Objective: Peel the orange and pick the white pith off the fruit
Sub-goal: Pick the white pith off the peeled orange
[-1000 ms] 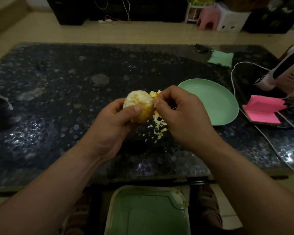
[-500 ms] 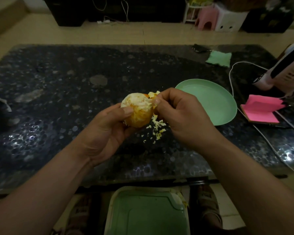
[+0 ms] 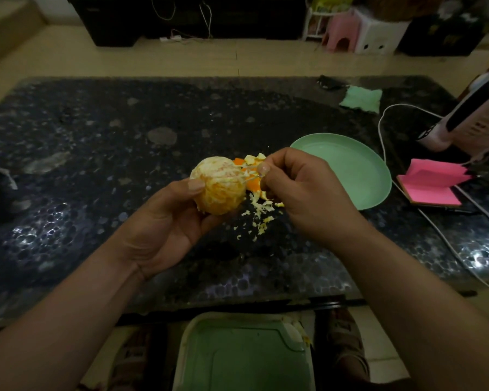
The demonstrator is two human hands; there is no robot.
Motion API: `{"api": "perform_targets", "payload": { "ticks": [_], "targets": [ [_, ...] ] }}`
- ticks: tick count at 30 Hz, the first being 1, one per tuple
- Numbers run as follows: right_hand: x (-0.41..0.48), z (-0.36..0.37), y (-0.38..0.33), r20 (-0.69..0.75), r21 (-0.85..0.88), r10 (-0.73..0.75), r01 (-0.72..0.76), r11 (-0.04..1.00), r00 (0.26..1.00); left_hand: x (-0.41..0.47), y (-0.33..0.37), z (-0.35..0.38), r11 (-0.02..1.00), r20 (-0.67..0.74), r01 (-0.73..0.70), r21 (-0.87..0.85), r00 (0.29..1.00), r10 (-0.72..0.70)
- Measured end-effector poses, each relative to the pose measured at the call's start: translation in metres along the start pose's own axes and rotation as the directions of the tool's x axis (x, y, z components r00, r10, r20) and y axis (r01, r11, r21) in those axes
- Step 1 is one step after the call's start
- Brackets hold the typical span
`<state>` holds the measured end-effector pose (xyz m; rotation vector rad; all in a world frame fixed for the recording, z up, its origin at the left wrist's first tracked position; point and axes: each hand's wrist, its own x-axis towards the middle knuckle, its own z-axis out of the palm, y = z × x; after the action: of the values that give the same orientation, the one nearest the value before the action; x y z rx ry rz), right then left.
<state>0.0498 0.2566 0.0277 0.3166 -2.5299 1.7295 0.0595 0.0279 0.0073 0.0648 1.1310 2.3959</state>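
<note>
A peeled orange [image 3: 219, 189], streaked with white pith, rests in my left hand [image 3: 170, 221], thumb on its left side. To its right, my right hand [image 3: 305, 193] pinches a thin strand of pith [image 3: 250, 173] that still stretches to the fruit. Orange peel pieces [image 3: 249, 163] lie on the table behind the fruit. Small pith scraps [image 3: 259, 215] are scattered on the table under my right hand.
A green plate [image 3: 350, 170] sits right of my hands on the dark patterned table [image 3: 96, 142]. Pink sticky notes [image 3: 432, 184], a white cable [image 3: 384, 128] and a green cloth [image 3: 362, 98] lie further right. A green bin [image 3: 243, 354] stands below the table's front edge.
My right hand has drawn away to the right, pulling a strand of pith off the orange. The left hand has turned the fruit slightly and its thumb now sits on the left side.
</note>
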Motion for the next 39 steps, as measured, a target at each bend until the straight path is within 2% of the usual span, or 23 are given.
{"api": "perform_targets", "payload": {
  "ticks": [11,13,15,18,20,24,28,31,32,35,39],
  "targets": [
    [0.009,-0.010,0.013,-0.052,-0.083,0.089,-0.093,0.992,0.995,-0.005,0.011,-0.012,0.988,-0.022,-0.033,-0.152,0.999,0.030],
    [0.013,-0.008,0.021,-0.058,-0.167,0.108,-0.116,0.979,0.992,-0.004,0.010,-0.014,0.989,-0.037,-0.033,-0.145,0.999,0.028],
    [0.019,-0.004,0.033,-0.016,-0.334,0.117,-0.115,0.935,0.993,-0.003,0.007,-0.014,0.991,-0.064,-0.030,-0.132,0.998,0.022],
    [0.023,0.007,0.048,0.085,-0.596,0.164,-0.081,0.799,0.983,-0.001,0.004,-0.012,0.991,-0.111,-0.029,-0.133,0.994,0.014],
    [0.024,0.012,0.051,0.057,-0.672,0.178,-0.094,0.734,0.982,-0.002,0.003,-0.008,0.990,-0.112,-0.020,-0.138,0.994,0.004],
    [0.023,0.014,0.044,-0.029,-0.749,0.111,-0.095,0.656,0.993,-0.002,0.004,-0.005,0.994,-0.124,-0.006,-0.112,0.992,-0.008],
    [0.020,0.013,0.039,-0.003,-0.720,0.106,-0.076,0.689,0.994,0.000,0.003,-0.006,0.995,-0.131,0.003,-0.102,0.991,-0.017],
    [0.019,0.013,0.036,-0.002,-0.721,0.032,-0.024,0.693,0.999,0.002,0.002,-0.007,0.996,-0.088,0.005,-0.092,0.996,-0.013],
    [0.017,0.013,0.031,0.009,-0.688,0.039,-0.022,0.726,0.999,0.003,0.000,-0.007,0.996,-0.085,0.002,-0.087,0.996,-0.009],
    [0.013,0.013,0.019,-0.016,-0.539,-0.060,0.041,0.841,0.998,0.006,-0.003,-0.006,1.000,-0.147,-0.016,0.002,0.989,0.016],
    [0.002,0.013,-0.001,-0.033,-0.379,-0.159,0.135,0.916,0.987,0.010,-0.004,-0.006,0.989,-0.212,-0.047,0.137,0.974,0.076]
  ]
}}
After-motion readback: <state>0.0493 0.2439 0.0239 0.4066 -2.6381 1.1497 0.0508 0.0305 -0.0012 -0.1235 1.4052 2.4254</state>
